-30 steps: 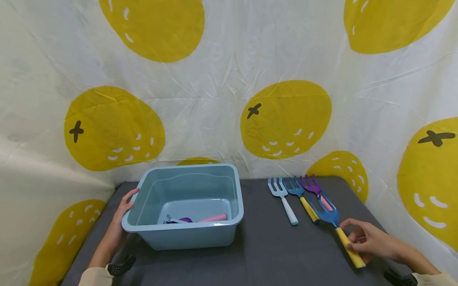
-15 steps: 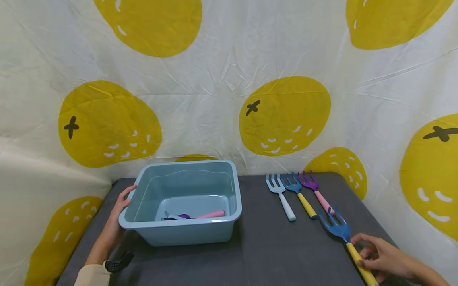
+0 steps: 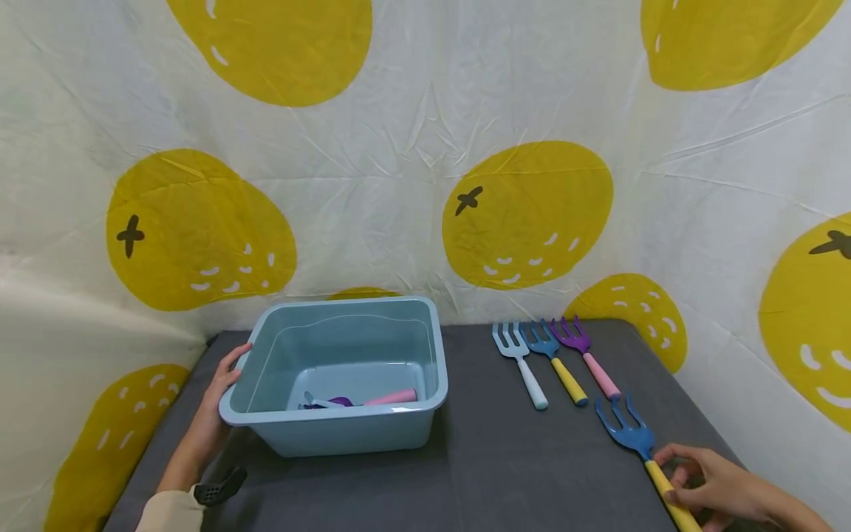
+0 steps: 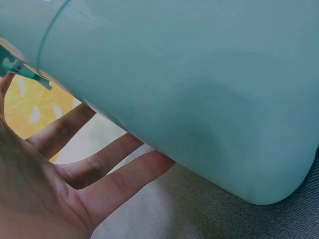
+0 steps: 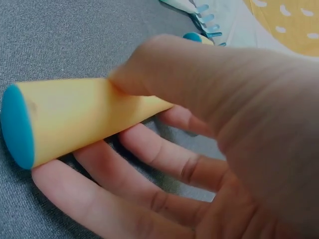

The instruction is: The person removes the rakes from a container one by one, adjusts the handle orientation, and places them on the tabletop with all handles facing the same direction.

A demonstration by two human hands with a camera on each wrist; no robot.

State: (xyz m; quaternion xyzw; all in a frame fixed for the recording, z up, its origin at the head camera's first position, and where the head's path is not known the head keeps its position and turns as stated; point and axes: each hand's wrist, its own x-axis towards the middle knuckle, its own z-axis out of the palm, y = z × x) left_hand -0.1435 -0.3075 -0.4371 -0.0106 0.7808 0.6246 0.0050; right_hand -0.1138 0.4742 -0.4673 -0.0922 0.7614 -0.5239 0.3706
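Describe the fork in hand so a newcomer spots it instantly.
Start at the light-blue tub, then go right across the gray table to its near right side. There the right hand holds a blue-headed fork by its yellow handle. A look-alike lies farther back; only this one is in a hand.

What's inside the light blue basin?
A pink handle, a purple piece and a pale blue piece show inside the basin; its near wall hides their lower parts and anything else close behind it.
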